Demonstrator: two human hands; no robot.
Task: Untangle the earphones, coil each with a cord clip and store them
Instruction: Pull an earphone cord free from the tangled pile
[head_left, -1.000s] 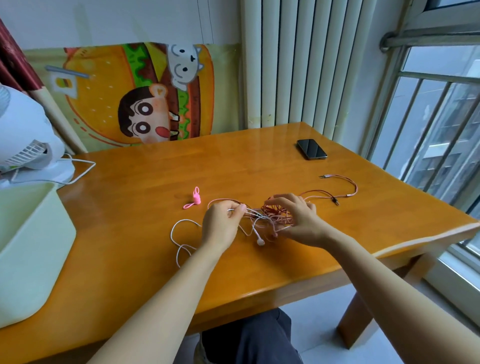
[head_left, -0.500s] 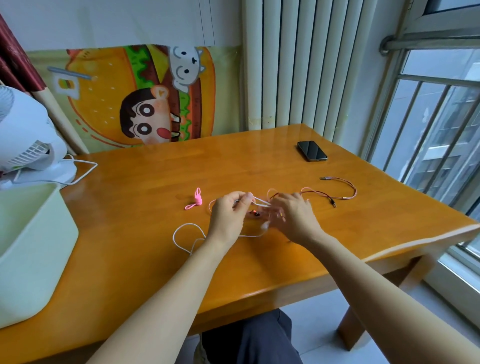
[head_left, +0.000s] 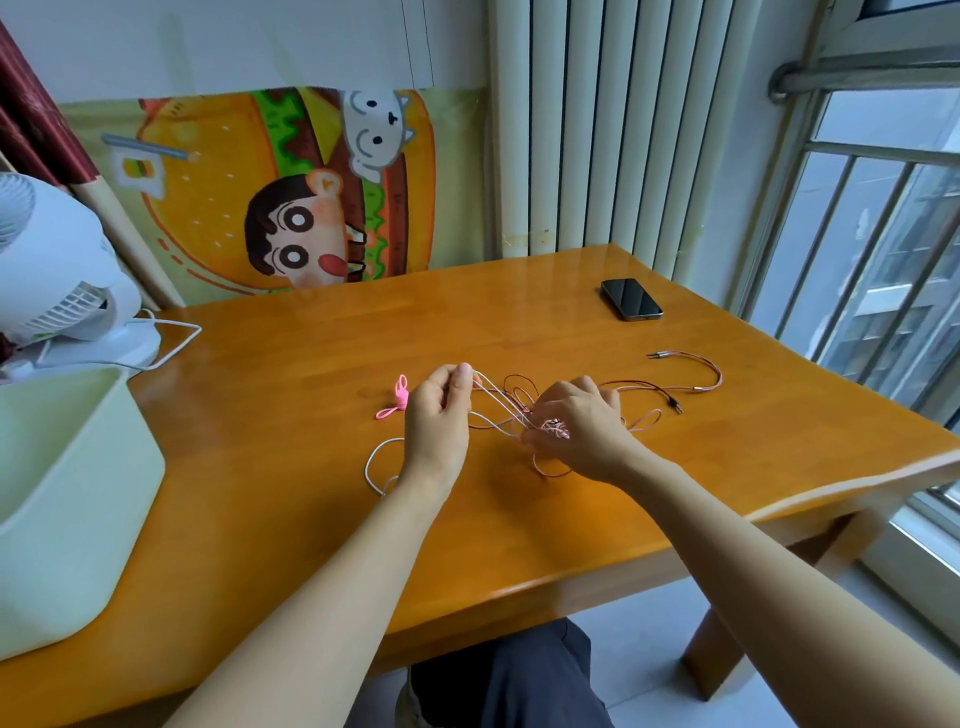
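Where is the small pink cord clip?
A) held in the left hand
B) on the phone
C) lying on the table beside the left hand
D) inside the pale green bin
C: the small pink cord clip lies on the orange wooden table beside the left hand.

Wood table (head_left: 311, 364); radiator (head_left: 597, 130) behind; barred window (head_left: 883, 234) rt; cartoon poster (head_left: 208, 208) on wall (head_left: 208, 41).

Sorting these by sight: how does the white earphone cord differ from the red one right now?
The white earphone cord is pinched by the left hand and pulled taut to the right hand; the red earphone cord lies slack on the table. White trails a loop near-left; red runs off right to its plugs. Both meet in the tangle the right hand grips.
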